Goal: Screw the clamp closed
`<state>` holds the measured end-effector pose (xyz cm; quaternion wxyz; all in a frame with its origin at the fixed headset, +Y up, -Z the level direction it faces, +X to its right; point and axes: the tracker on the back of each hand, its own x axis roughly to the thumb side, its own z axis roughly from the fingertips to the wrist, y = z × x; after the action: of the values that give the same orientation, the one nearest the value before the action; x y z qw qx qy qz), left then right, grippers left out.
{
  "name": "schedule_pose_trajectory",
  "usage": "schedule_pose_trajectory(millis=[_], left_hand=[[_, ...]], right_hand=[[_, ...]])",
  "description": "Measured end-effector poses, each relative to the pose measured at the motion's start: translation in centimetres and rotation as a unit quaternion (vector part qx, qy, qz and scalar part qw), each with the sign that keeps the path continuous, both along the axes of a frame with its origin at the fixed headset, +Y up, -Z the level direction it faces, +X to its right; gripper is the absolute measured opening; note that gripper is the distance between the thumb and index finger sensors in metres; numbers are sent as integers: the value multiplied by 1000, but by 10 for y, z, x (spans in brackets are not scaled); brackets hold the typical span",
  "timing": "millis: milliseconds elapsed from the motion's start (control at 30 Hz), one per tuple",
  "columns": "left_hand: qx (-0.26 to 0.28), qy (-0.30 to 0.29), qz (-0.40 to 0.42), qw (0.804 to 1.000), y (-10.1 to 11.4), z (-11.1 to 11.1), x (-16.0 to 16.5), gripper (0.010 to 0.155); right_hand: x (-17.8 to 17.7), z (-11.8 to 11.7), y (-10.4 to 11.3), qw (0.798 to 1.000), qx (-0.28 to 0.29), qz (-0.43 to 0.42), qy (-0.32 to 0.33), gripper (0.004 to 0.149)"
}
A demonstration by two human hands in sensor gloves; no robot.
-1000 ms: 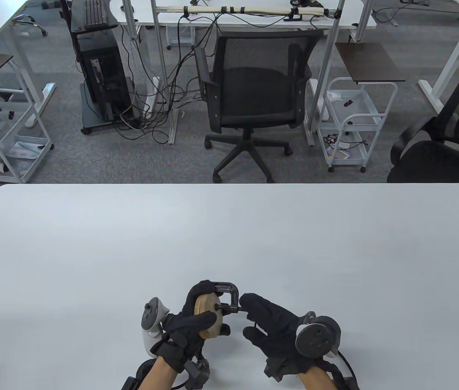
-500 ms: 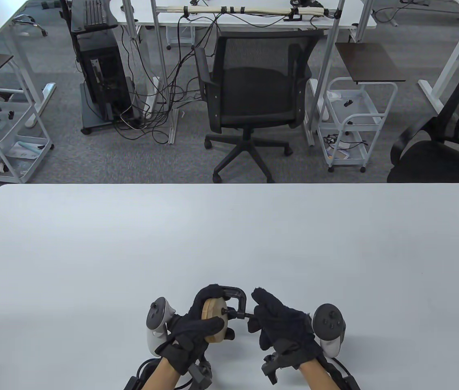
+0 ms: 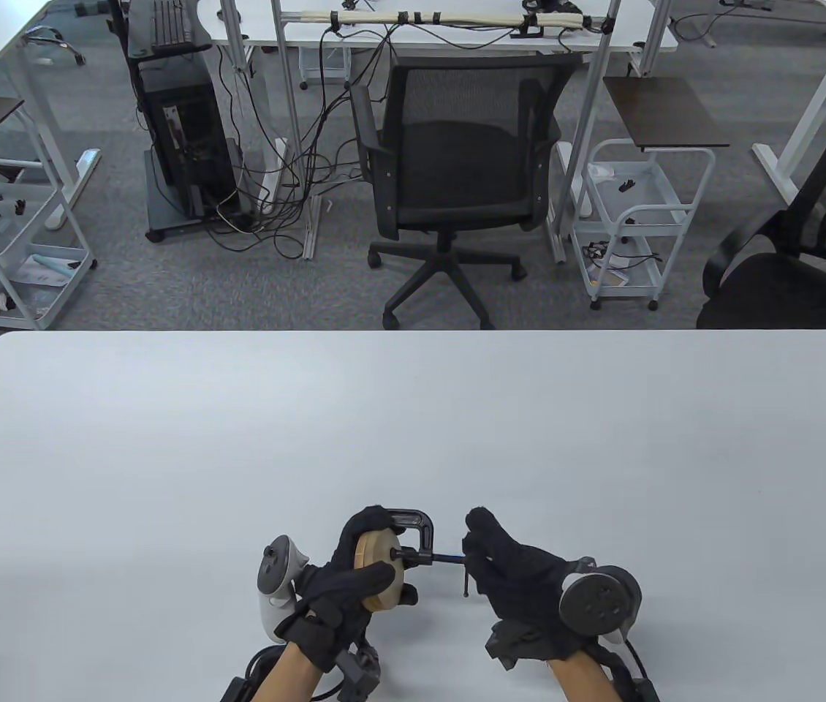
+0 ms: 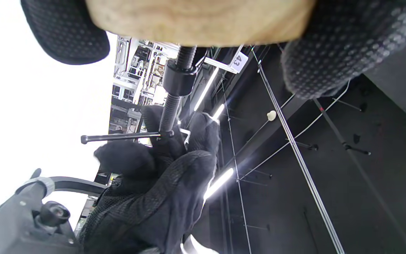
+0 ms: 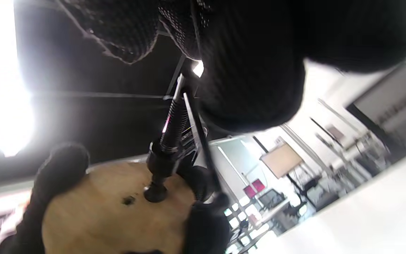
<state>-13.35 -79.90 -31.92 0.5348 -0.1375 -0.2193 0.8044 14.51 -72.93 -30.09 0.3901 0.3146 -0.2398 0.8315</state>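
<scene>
Clamp position: I see the black C-clamp (image 3: 413, 530) held just above the surface (image 3: 164, 475) near its front edge, its frame arching over a round wooden disc (image 3: 380, 574), with the screw (image 3: 438, 559) pointing toward my right.

Left hand: my left hand (image 3: 343, 585) grips the wooden disc and the clamp's frame together, fingers wrapped around the disc's rim.

Right hand: my right hand (image 3: 523, 585) has its fingertips at the outer end of the screw, where the thin crossbar handle (image 3: 465, 581) hangs down; it appears to pinch the screw end or the bar, but I cannot tell exactly which.

Handling, clamp: I judge it rigid cast metal, fairly heavy for its size, not fragile. The frame is the place to brace it; the crossbar is the place to turn, and it looks thin and smooth, so it may slide through its hole or slip in a glove.

Handling, disc: stiff wood, light; the screw pad (image 5: 155, 193) could dent it if overtightened.

Contact: in the right wrist view the pad looks to be touching the disc face, though blur leaves that unsure.

Hidden: the fixed jaw behind the disc is covered by my left fingers, and the right fingertips' actual hold is masked by dark glove in both wrist views.
</scene>
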Motion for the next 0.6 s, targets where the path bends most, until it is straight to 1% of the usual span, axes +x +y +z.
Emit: schedule_pose_trajectory(millis=[33,67,133,200,233,267,333,400,433,533,600], left_hand=[[-2,0,3,1000,0,0,0,91],[-4,-1,6,1000,0,0,0,91],[-9,-2,17,1000,0,0,-1,91],[-13,-2,28,1000,-1,0,-2,91],[-14,-4,36,999,-1,0,-2,91],[-13,-2,39,999,0,0,-2,91],[-11,1,44,999,1,0,-3,91],[-4,1,39,999,2,-1,-5,91],[-4,4,37,999,2,-1,-6,91],[-7,13,34,999,1,-3,-10,91],[-13,16,36,999,-1,-3,-11,91]], right_hand=[[-2,2,0,999,17,31,5,62],[-7,3,0,997,32,73,11,64],[-16,6,-4,987,44,150,20,73],[-23,9,-5,975,72,209,15,83],[-28,11,-5,965,89,245,20,85],[-31,13,-6,960,99,260,18,86],[-36,17,-5,951,142,273,6,85],[-35,18,-5,949,155,274,-2,81],[-33,17,-5,951,153,268,-8,79],[-29,13,-6,964,117,238,7,69],[-26,9,-7,976,80,200,23,63]])
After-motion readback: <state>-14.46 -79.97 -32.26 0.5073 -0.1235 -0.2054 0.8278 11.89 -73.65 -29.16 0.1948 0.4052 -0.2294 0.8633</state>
